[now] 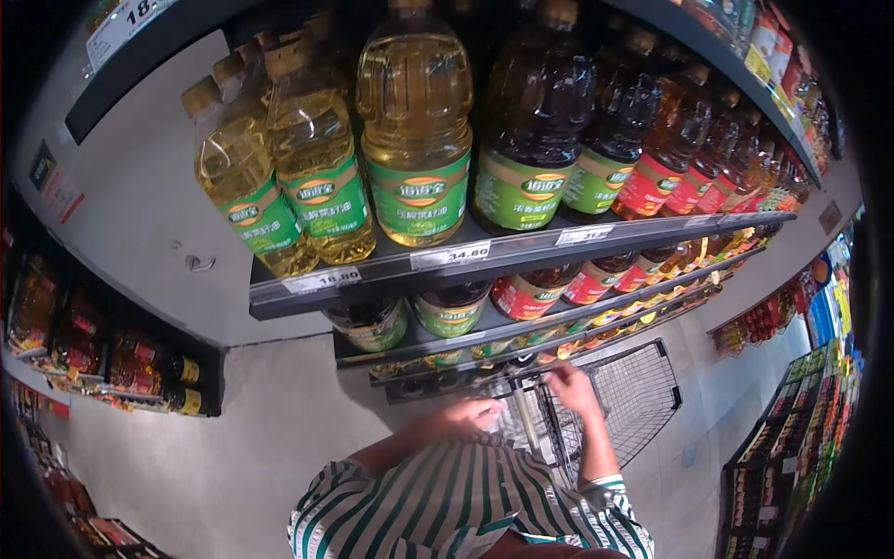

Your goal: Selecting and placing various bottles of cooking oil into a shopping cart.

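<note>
My left hand (479,414) is in front of my striped shirt, fingers partly bent and blurred, left of the shopping cart's handle (525,414). My right hand (571,386) is over the wire shopping cart (632,402), with its fingers bent; whether it touches the cart or holds anything is unclear. Ahead, a shelf carries a large bottle of pale yellow cooking oil (419,133), smaller yellow oil bottles (318,168) with green labels, a dark oil bottle (534,126) and red-labelled oil bottles (653,175). Neither hand is at these bottles.
Price tags line the upper shelf's edge (391,262). Lower shelves hold more oil bottles (534,293). At the left stands a low shelf with dark bottles (136,363), beside a grey wall panel (160,209). Packed shelves (789,447) stand to the right, across the tiled floor (688,482).
</note>
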The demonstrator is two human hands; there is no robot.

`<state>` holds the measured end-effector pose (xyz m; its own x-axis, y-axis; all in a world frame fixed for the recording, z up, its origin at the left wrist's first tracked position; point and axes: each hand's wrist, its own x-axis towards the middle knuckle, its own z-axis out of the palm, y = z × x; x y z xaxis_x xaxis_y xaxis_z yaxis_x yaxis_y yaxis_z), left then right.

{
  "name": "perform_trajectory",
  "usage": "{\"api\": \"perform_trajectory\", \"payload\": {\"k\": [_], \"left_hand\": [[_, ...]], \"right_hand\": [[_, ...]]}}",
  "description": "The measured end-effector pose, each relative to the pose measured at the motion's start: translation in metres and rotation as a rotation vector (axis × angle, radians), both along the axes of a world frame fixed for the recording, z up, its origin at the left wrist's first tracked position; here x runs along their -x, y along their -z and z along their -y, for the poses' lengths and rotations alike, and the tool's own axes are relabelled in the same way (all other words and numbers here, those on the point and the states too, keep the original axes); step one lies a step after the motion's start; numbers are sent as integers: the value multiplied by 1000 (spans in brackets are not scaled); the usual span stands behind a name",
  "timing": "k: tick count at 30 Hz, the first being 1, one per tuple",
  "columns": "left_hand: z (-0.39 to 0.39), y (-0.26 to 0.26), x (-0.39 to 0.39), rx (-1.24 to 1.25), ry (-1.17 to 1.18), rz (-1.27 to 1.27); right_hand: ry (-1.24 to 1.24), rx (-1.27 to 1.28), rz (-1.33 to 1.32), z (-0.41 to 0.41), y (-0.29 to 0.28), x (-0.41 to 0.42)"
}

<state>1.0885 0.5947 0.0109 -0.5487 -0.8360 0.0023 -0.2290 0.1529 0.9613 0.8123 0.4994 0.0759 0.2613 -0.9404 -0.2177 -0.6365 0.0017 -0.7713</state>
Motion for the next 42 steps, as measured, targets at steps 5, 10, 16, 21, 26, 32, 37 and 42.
{"api": "perform_trajectory", "payload": {"k": [5, 10, 16, 21, 26, 32, 37, 42], "left_hand": [[-2, -6, -5, -44, 77, 52], [-5, -3, -2, -29, 91, 51], [-10, 2, -18, -11, 18, 56], [-23, -14, -34, -82, -176, 1], [-27, 0, -37, -171, -182, 57], [-36, 3, -30, -261, -174, -14], [-29, -5, -26, -237, -106, 10], [-19, -6, -18, -200, -91, -3]], "right_hand": [[75, 518, 284, 34, -161, -6], [-91, 1006, 169, 40, -286, -46], [-33, 1540, 24, 90, -365, -87], [90, 1313, 123, 160, -402, -97], [146, 1047, 102, 173, -434, -123], [3, 1100, 99, 201, -447, -124], [-9, 934, 142, 183, -455, -131], [91, 884, -10, 184, -456, -118]]}}
